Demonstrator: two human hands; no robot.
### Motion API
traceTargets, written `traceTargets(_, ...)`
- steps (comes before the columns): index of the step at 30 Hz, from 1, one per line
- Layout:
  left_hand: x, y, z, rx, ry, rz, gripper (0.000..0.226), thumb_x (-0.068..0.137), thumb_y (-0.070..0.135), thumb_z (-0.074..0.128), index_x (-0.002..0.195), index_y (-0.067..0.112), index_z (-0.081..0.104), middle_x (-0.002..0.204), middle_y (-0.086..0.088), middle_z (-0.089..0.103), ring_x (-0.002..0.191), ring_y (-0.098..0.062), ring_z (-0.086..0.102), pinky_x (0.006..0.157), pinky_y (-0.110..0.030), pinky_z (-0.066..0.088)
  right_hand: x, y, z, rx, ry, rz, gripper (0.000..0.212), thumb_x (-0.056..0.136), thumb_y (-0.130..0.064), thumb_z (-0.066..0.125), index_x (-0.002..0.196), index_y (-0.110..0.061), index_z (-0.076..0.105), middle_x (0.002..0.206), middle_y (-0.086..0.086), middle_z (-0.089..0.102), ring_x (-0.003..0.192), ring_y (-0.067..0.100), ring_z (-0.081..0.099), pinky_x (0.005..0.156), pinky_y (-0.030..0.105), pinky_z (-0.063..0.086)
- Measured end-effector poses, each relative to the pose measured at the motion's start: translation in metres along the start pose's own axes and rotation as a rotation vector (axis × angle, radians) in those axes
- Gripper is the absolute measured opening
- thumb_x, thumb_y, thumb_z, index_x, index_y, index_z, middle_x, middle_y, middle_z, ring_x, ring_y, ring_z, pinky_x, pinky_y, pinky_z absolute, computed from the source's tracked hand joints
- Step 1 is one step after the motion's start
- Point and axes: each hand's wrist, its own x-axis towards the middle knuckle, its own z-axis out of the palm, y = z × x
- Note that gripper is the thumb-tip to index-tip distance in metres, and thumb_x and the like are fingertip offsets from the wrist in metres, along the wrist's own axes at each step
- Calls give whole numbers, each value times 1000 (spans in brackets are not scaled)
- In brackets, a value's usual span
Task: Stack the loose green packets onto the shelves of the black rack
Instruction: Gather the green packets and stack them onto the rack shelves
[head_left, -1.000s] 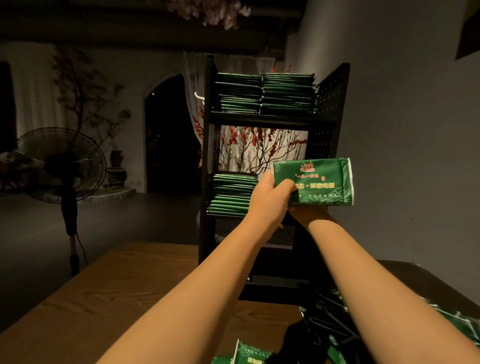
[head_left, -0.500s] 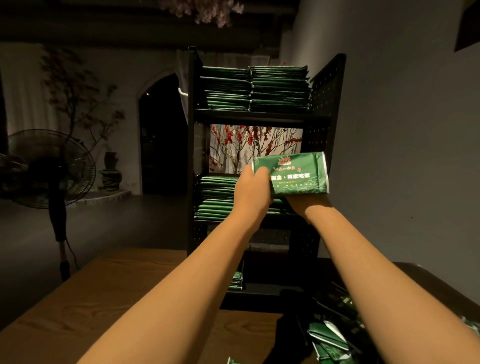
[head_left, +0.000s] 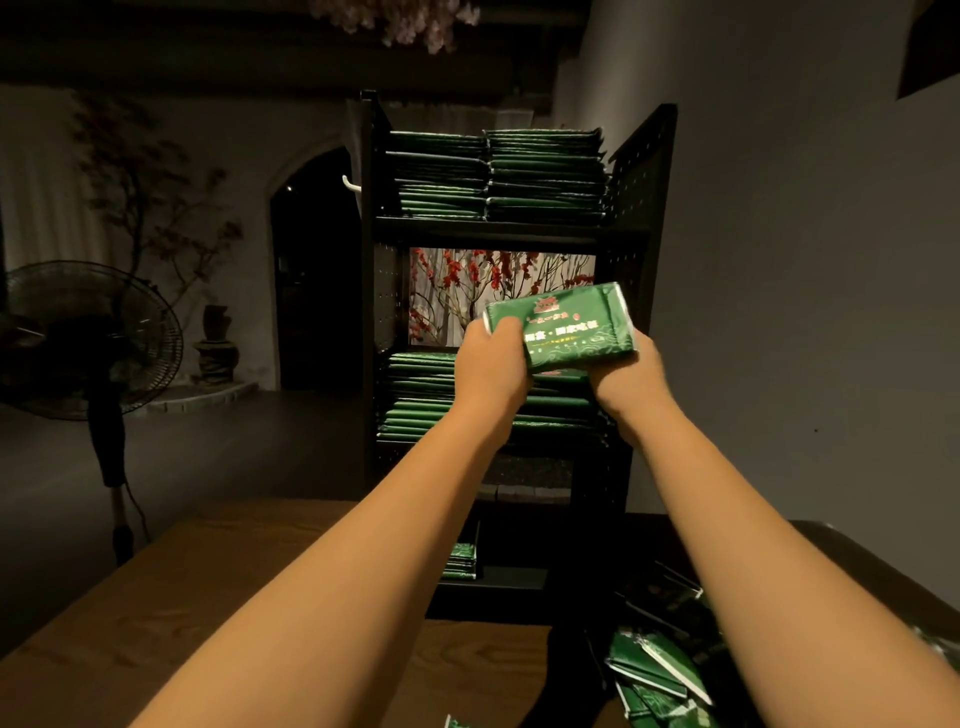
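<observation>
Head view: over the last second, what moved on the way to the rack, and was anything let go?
Both hands carried the bundle of green packets leftward from the rack's right side panel to the front of the middle shelf opening. Nothing was let go: the left hand and right hand hold it as before. The stacks on the black rack and the loose packets on the table look unchanged.

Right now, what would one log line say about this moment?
left hand: grips green packet | right hand: grips same packet | packet: at middle shelf of black rack, not released
</observation>
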Motion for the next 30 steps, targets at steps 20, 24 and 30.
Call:
traceTargets(20,24,-1,3,494,12,-62,49,90,22,50,132,1,39,99,-15,51,83,-32,54,80,-48,51,4,-5,-16,-382,93,18,34,104,-36,41,117,-6,51,109,9,58,85,18,49,67,30,36)
traceTargets(24,23,-7,-2,587,-91,-76,25,94,27,52,107,10,40,92,-11,51,76,-25,51,63,-37,45,0,-1,-14,-425,14,36,47,104,-35,40,141,-5,45,133,12,54,109,25,53,82,31,42)
traceTargets(30,20,-15,-12,831,-156,64,39,93,28,52,127,12,46,98,-7,62,84,-22,62,65,-30,45,-10,7,-17,-571,38,-33,40,102,-34,46,132,-7,46,114,9,56,95,24,57,73,33,46)
